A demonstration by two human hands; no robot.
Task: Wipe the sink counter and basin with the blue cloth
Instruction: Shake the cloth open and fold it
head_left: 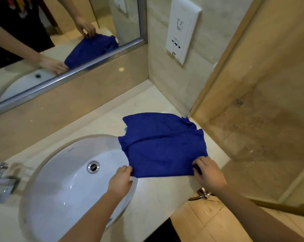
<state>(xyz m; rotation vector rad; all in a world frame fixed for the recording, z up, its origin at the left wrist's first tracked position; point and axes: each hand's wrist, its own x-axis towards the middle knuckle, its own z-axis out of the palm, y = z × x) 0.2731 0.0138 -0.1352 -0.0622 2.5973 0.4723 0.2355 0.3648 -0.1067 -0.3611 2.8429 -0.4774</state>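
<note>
The blue cloth (162, 144) lies spread on the pale stone counter (153, 102), to the right of the white oval basin (60, 180). Its left edge hangs a little over the basin's rim. My left hand (120, 179) pinches the cloth's near left corner above the basin's right side. My right hand (208, 173) grips the near right corner, close to the counter's front edge. The basin has a chrome overflow ring (93, 167) on its wall.
A chrome tap (0, 179) stands at the far left. A framed mirror (64, 49) runs along the back wall and reflects the cloth and hands. A white wall panel (181, 30) hangs on the side wall. A metal ring holder (202, 193) sits below the counter's front edge.
</note>
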